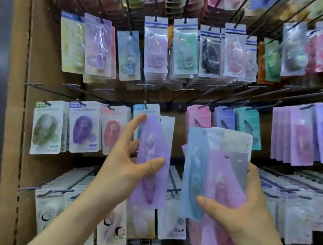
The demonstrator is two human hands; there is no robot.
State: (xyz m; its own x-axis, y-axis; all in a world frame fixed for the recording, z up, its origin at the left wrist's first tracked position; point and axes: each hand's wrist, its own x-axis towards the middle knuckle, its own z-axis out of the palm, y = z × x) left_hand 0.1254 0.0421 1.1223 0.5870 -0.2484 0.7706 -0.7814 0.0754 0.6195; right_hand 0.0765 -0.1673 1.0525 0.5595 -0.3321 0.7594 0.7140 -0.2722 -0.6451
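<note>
1. The left hand is gripping a purple packet at the middle of the scene. The thumb is lying across its front, the other fingers are curling behind, and the index finger is stretching up its left edge.
2. The purple packet is standing almost upright, nearer than the middle row of hanging packets. Its top is overlapping a blue-headed packet that is hanging on a peg.
3. It is looking light and thin: a glossy, bendy sleeve with a harder lump sealed in the centre. It is probably going to flex at the corners and slip under a loose pinch. Taking it by the side edges around mid-height seems best, leaving the top free for a peg.
4. To the right, a fan of packets is spreading out, with a blue packet on its left and a pink packet beside it.
5. The right hand is clasping the fan low down, thumb pressing on the front and fingers wrapping round from the right. The smooth sleeves are likely sliding easily on each other, so a firm squeeze near the bottom suits them.
</note>
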